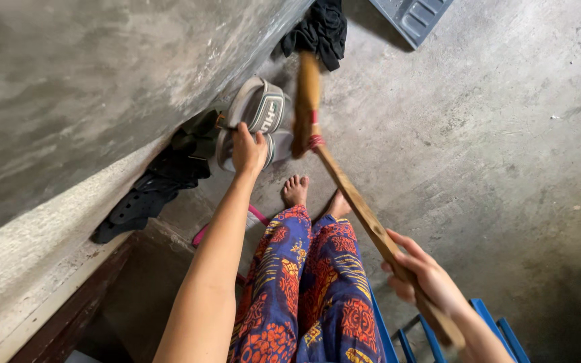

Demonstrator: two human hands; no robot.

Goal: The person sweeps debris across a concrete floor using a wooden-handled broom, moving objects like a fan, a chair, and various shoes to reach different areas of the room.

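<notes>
Left hand point(248, 149) clamped on grey sandals point(258, 114) at 11 o'clock; right hand point(423, 277) closed around broom point(344, 185) handle at 5 o'clock, bristles beside sandals.

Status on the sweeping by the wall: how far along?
Done: the open concrete floor looks mostly bare. In hand: the left hand grips a grey slide sandal by the wall, and the right hand holds the wooden broom. Left: black shoes and a dark cloth lie along the wall.
</notes>
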